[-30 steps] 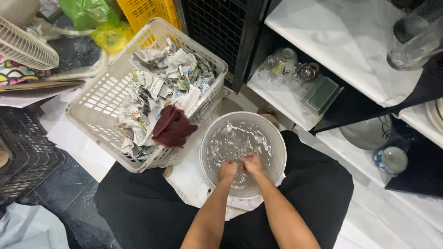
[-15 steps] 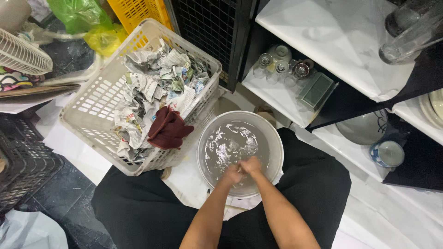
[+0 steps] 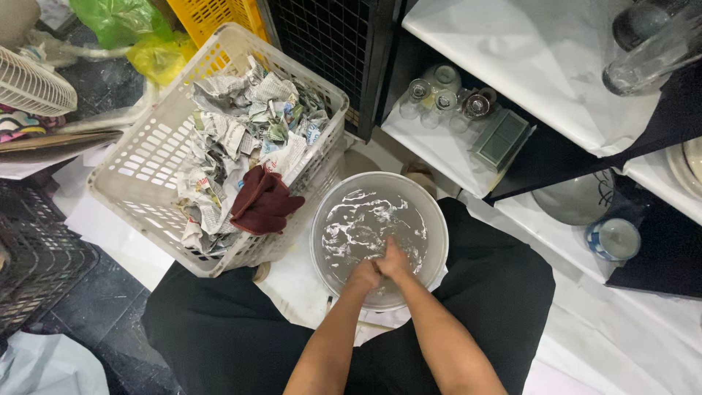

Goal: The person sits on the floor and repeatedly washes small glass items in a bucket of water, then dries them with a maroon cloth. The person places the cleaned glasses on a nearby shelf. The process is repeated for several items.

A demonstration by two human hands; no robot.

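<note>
Cramped floor space between crates and low black shelving frames the work, with white paper spread underfoot. Down in the water, the left hand and the right hand are pressed together, fingers curled inward; whether they grip anything beneath the surface cannot be told, since ripples and glare hide it. A second ago the two hands sat slightly apart in the water; now they have closed against each other and shifted a little toward the middle, and the ripples have spread wider, which reads as rubbing or wringing under way. They work in the round grey basin, which sits between the person's knees. Just left of it stands a white plastic basket full of crumpled newspaper, with a dark red cloth on top. Small glasses cluster on the lower shelf beyond.
</note>
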